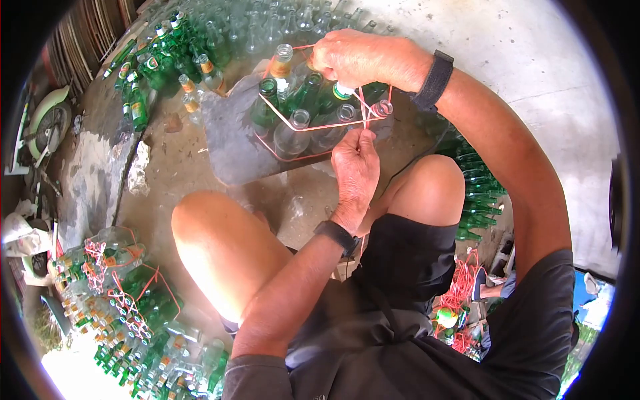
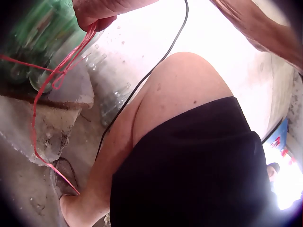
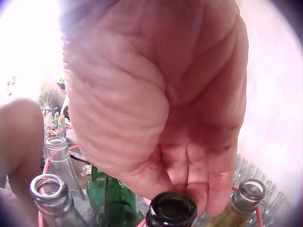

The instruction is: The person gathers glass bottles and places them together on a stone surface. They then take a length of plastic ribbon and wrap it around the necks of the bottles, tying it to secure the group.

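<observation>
A cluster of green and clear glass bottles (image 1: 300, 137) stands upright on a dark slab (image 1: 233, 143), with pink-red string (image 1: 279, 113) looped around the necks. My left hand (image 1: 357, 167) pinches several strands of this string at the near right side of the cluster. In the left wrist view, the gathered string (image 2: 87, 38) hangs from those fingers, with a loose tail running down to the floor. My right hand (image 1: 363, 59) reaches over the far bottles, fingers curled down on the string among the necks. A dark green bottle mouth (image 3: 171, 210) partly hides its fingertips in the right wrist view.
Many clear bottles (image 1: 253, 33) and green bottles (image 1: 160, 63) crowd the floor beyond the slab. String-tied bundles (image 1: 127, 293) stand at the lower left. Green bottles (image 1: 477, 193) lie stacked at the right, above a tangle of red string (image 1: 460, 287). A bicycle (image 1: 47, 130) stands far left.
</observation>
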`<state>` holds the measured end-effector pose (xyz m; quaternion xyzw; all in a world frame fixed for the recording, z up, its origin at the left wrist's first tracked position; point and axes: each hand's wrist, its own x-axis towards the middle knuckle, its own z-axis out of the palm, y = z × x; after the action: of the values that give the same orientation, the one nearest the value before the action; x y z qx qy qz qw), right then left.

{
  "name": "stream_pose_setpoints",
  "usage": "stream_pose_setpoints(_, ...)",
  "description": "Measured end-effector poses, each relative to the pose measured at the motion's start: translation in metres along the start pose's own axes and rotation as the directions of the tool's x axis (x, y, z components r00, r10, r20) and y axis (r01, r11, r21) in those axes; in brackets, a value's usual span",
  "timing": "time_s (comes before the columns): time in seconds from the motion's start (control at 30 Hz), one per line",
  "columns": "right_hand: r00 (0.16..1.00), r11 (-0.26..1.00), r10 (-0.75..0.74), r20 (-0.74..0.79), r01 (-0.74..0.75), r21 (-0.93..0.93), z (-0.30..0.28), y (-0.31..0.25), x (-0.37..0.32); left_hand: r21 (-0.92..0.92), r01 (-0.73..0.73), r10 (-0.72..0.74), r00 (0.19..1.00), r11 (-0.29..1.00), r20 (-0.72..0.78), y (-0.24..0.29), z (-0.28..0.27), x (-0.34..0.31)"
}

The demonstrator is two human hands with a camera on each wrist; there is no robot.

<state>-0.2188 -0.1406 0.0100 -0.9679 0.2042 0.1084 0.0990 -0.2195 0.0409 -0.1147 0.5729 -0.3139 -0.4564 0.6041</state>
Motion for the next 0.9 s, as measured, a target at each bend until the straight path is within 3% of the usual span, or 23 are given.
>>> stream_pose_setpoints(0.07, 1.000, 1.000, 0.004, -0.016, -0.004, -0.006, 0.008, 0.006, 0.003, 0.033, -0.039, 0.040, 0.999, 0.999, -0.016, 0.007, -0.003, -0.002)
stream_pose_setpoints(0.13, 0.999, 1.000, 0.008, -0.034, -0.009, -0.013, 0.011, 0.009, 0.002, -0.034, 0.019, -0.019, 1.000, 0.999, 0.006, 0.011, -0.007, -0.003)
stream_pose_setpoints(0.2, 0.991, 0.990, -0.128, -0.037, 0.126, -0.069, 0.007, 0.009, -0.001, -0.045, 0.012, -0.012, 1.000, 0.999, 0.004, 0.008, -0.011, -0.004)
stream_pose_setpoints(0.23, 0.991, 0.990, -0.128, -0.039, 0.125, -0.069, 0.010, 0.011, -0.002, -0.057, 0.007, -0.007, 1.000, 0.998, 0.002, 0.008, -0.013, -0.005)
stream_pose_setpoints(0.3, 0.992, 0.996, -0.088, -0.085, 0.091, 0.023, 0.016, 0.014, -0.004, -0.037, -0.018, 0.017, 1.000, 0.999, -0.014, 0.009, -0.016, -0.005)
stream_pose_setpoints(0.43, 0.997, 1.000, 0.002, -0.075, -0.001, 0.014, 0.012, 0.008, -0.020, 0.004, -0.025, 0.025, 1.000, 1.000, -0.007, 0.020, -0.021, -0.009)
stream_pose_setpoints(0.5, 0.967, 0.993, -0.074, -0.242, 0.094, 0.069, 0.016, 0.010, -0.032, 0.022, -0.045, 0.046, 0.999, 0.999, -0.002, 0.026, -0.024, -0.012)
stream_pose_setpoints(0.53, 0.967, 0.993, -0.073, -0.243, 0.093, 0.069, 0.017, 0.009, -0.041, 0.038, -0.061, 0.061, 0.998, 0.997, 0.004, 0.027, -0.025, -0.013)
stream_pose_setpoints(0.6, 0.924, 0.991, 0.013, -0.383, 0.040, 0.129, 0.020, 0.000, -0.059, 0.064, -0.052, 0.052, 0.999, 0.997, 0.005, 0.026, -0.029, -0.009)
stream_pose_setpoints(0.7, 0.944, 0.980, 0.117, -0.308, -0.058, 0.193, 0.016, -0.023, -0.087, 0.103, -0.060, 0.060, 0.998, 0.993, 0.002, 0.028, -0.031, -0.006)
stream_pose_setpoints(0.9, 0.924, 0.968, 0.163, -0.347, -0.082, 0.236, 0.043, -0.018, -0.100, 0.198, -0.163, 0.165, 0.986, 0.967, 0.007, 0.028, -0.034, -0.003)
